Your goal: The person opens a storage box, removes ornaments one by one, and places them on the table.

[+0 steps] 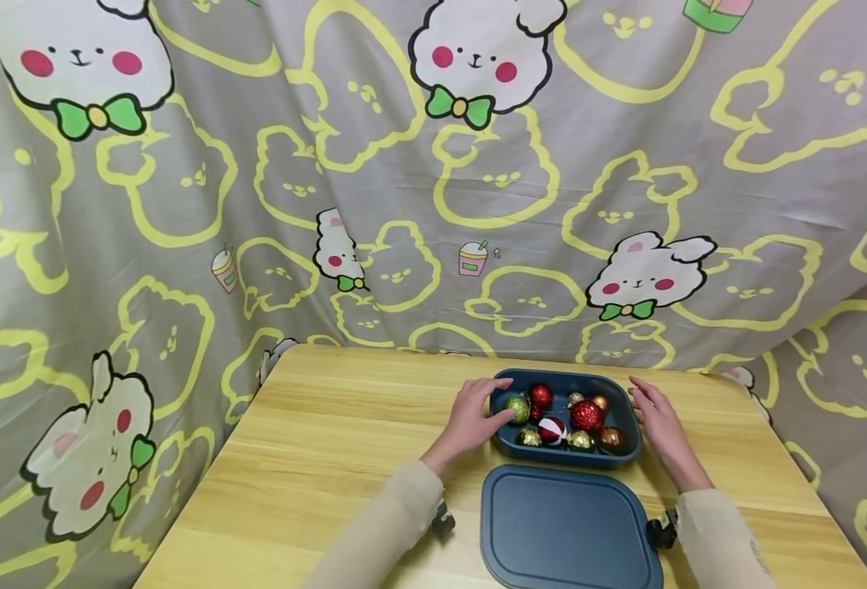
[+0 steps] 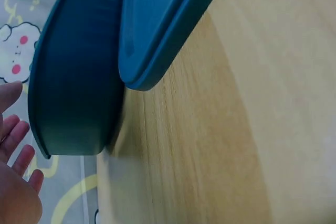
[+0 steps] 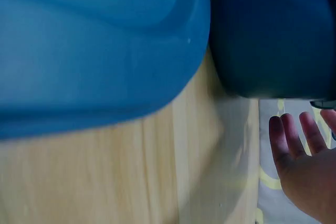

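A dark blue rectangular box stands uncovered near the table's back edge. Inside lie several ball ornaments, among them a green ball, a glittery red ball, a red-and-white striped ball and a copper ball. My left hand is at the box's left end, its thumb over the rim near the green ball. By the right end is my right hand, fingers extended. Both wrist views show loosely spread fingers beside the box wall; whether they touch it, I cannot tell.
The box's flat blue lid lies on the wooden table directly in front of the box. A grey curtain with cartoon rabbits hangs behind the table and along its sides. Small black devices are worn at the wrists.
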### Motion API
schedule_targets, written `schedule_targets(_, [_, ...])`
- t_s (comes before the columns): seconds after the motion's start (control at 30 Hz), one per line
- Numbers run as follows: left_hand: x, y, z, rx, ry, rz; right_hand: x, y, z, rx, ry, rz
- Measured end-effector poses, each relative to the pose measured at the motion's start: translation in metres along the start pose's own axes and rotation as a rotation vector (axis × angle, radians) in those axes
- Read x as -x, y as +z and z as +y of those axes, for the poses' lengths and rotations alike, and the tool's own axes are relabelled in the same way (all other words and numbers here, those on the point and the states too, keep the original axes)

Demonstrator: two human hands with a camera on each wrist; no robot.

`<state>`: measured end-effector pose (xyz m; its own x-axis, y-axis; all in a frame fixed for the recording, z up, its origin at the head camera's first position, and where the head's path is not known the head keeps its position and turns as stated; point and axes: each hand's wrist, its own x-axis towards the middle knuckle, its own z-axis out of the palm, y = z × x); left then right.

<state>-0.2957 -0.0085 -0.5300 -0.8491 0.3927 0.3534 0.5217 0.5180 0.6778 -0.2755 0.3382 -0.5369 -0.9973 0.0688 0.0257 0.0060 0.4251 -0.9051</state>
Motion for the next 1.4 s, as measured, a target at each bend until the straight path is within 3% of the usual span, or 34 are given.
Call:
schedule_targets(0.57, [-0.019,0.014,-0.005,-0.198,-0.023,-0.08,-0.01,0.012,0.005,-0.011,0.0,0.002])
schedule_targets(0.97, [-0.025,0.017,0.006,-0.384,-0.096,-0.163,-0.009,0.015,0.004,0.025,-0.01,0.033])
schedule_targets(1.4, [-0.025,0.021,0.009,-0.524,-0.109,-0.184,-0.008,0.017,0.005,0.057,-0.034,0.021])
